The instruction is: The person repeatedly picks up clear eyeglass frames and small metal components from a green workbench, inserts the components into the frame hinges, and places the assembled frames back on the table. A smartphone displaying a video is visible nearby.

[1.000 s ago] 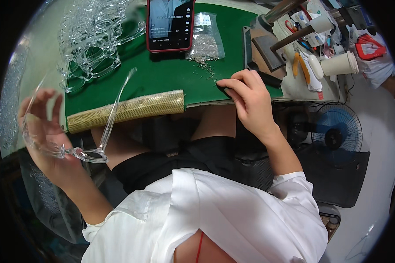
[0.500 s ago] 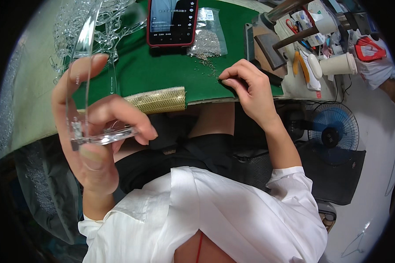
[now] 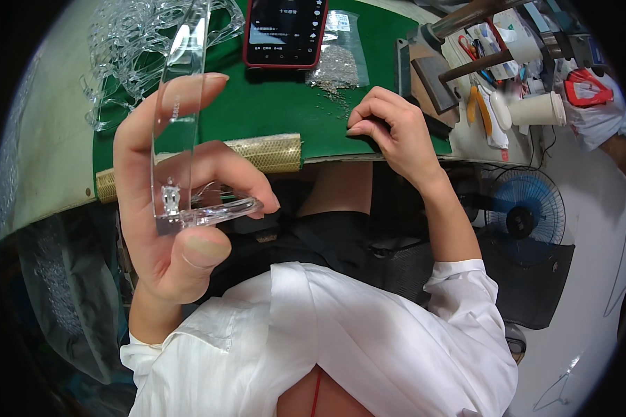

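Observation:
My left hand [image 3: 153, 260] is raised over the near left table edge, closed around a clear plastic eyeglass frame [image 3: 176, 149]. One long temple of it stands upright along my fingers, and the front part points right between thumb and fingers. A small hinge shows at the corner. On the green mat [image 3: 257, 111], my right hand [image 3: 398, 135] has thumb and forefinger pinched together beside a scatter of tiny metal pieces, perhaps screws [image 3: 336, 96]. Whatever lies between those fingertips is too small to make out. The pieces spread from the mouth of a clear plastic bag [image 3: 341, 64].
Clear eyeglass frames [image 3: 135, 59] lie heaped at the far left. A phone [image 3: 283, 35] stands at the back. Gold mesh-patterned padding [image 3: 268, 151] lines the near edge. Right of the mat are a metal press-like tool [image 3: 435, 83], orange-handled pliers [image 3: 481, 104] and a white cup [image 3: 535, 110].
My left hand has shifted right with the eyeglass frame in it. My right hand stays beside the metal pieces, fingers still pinched. The phone's picture is different.

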Demonstrator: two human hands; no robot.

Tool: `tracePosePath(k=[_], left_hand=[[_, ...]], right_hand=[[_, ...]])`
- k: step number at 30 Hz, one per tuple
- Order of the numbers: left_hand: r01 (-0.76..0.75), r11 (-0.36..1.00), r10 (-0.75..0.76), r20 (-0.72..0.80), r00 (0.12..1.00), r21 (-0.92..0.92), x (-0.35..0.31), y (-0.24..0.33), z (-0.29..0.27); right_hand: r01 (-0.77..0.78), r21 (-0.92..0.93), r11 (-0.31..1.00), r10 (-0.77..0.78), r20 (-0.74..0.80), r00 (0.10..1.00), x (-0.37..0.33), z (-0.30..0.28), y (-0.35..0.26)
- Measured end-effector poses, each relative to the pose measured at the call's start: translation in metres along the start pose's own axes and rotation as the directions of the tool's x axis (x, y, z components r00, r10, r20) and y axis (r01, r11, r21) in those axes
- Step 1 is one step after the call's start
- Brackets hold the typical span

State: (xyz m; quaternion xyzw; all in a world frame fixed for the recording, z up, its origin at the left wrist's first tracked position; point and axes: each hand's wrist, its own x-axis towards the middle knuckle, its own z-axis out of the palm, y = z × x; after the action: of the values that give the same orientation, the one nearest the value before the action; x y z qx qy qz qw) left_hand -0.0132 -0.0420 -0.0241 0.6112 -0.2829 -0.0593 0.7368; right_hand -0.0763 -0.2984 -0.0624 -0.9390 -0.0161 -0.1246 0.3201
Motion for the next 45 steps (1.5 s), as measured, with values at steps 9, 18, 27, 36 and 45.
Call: tracePosePath(k=[9, 18, 27, 36, 45], left_hand=[[0.012, 1.000, -0.012, 0.003, 1.000, -0.013, -0.001, 0.004, 0.001], [0.072, 0.995, -0.056, 0.204, 0.977, -0.074, 0.008, 0.012, 0.011], [0.008, 1.000, -0.024, 0.587, 0.809, 0.029, 0.023, -0.007, 0.060], [-0.164, 0.985, 0.109, 0.557, 0.823, 0.050, 0.024, -0.011, 0.073], [-0.201, 0.975, 0.113, 0.563, 0.819, 0.097, 0.025, -0.011, 0.072]], right_hand=[[0.216, -0.081, 0.973, -0.202, 0.150, 0.968, 0.005, -0.008, 0.004], [0.045, 0.032, 0.998, -0.046, 0.025, 0.999, -0.011, -0.010, 0.008], [0.464, 0.093, 0.881, -0.428, -0.257, 0.866, 0.003, -0.059, -0.071], [0.430, 0.027, 0.903, -0.405, -0.287, 0.868, 0.000, -0.061, -0.076], [0.408, 0.082, 0.909, -0.374, -0.272, 0.887, 0.000, -0.063, -0.071]])
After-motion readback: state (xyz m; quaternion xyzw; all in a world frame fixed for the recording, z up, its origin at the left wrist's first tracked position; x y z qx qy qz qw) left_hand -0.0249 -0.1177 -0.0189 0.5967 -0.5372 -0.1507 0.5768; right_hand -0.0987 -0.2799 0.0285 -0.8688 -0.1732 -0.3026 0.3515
